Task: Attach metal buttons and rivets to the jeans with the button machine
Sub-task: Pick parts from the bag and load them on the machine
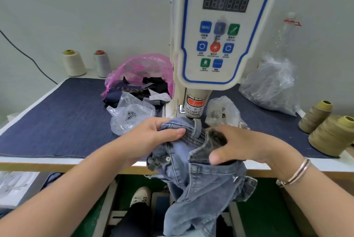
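Note:
Light blue jeans [199, 177] lie bunched at the table's front edge, their waistband pushed up under the punch head of the white servo button machine [220, 31]. My left hand [151, 137] grips the waistband on the left, thumb on top of the cloth. My right hand [243, 146] holds the folded waistband on the right, thumb pressed on the dark inner side. A metal button [168, 158] shows on the fly below my left hand. The rest of the jeans hangs off the table toward my lap.
A clear bag of metal parts [130, 116] lies left of the machine, another small bag [222, 112] to its right. Behind are a pink bag of fabric scraps [141, 72], a large clear bag [272, 85] and thread cones [329, 135]. Dark denim cloth [57, 118] covers the table. My shoe [139, 196] sits below.

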`<state>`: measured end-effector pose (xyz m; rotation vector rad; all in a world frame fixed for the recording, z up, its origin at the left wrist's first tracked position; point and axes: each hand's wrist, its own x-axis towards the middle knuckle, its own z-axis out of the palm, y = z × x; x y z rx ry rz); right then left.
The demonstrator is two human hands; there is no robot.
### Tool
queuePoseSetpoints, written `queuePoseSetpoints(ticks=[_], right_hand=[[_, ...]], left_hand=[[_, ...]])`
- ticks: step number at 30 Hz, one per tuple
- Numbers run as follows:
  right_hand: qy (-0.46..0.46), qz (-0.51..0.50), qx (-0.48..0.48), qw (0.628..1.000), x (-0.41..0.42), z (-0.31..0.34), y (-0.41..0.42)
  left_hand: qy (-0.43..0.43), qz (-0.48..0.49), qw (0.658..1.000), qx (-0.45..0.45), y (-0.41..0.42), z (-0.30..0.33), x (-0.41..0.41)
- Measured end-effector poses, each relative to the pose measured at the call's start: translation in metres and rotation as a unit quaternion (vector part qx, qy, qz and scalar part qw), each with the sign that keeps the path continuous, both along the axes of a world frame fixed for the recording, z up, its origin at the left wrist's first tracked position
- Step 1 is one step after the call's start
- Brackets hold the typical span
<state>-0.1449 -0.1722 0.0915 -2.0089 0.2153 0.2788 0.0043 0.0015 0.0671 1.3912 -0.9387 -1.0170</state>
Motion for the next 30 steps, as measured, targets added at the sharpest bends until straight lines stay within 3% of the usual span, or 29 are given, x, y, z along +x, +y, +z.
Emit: queuePoseSetpoints(ticks=[2,5,8,10,13,16,19,23,27,30], right_hand=[[-0.008,0.010,-0.098,0.995,0.005,0.003,-0.001],[-0.073,-0.051,-0.115,0.989,0.007,0.000,-0.006],[-0.091,-0.099,0.052,0.990,0.005,-0.012,-0.001],[-0.094,-0.127,0.167,0.973,0.007,-0.016,0.002],[-0.074,-0.137,0.215,0.964,0.011,-0.019,-0.001],[-0.047,-0.079,0.173,0.981,0.013,-0.012,-0.006],[0.019,0.014,0.035,0.999,0.011,-0.006,-0.008],[0.003,-0.004,-0.060,0.998,0.012,-0.012,-0.018],[-0.006,-0.054,0.107,0.993,0.014,-0.031,-0.021],[0.016,-0.075,0.162,0.984,0.016,-0.049,-0.017]], left_hand=[[-0.003,0.012,1.000,0.008,0.001,0.000,0.000],[0.023,0.001,0.999,0.030,0.006,0.000,0.001],[0.071,-0.016,0.996,0.059,0.005,0.007,0.001],[0.000,-0.059,0.993,0.101,0.012,0.006,-0.003],[-0.099,-0.088,0.967,0.219,0.007,0.008,0.002],[-0.033,-0.113,0.975,0.189,0.001,0.012,0.003],[-0.035,-0.072,0.987,0.142,0.000,-0.004,-0.003],[-0.019,-0.054,0.990,0.128,-0.003,-0.019,-0.012],[0.104,-0.055,0.989,0.090,-0.009,-0.025,-0.003],[0.104,-0.044,0.987,0.114,-0.010,-0.035,0.002]])
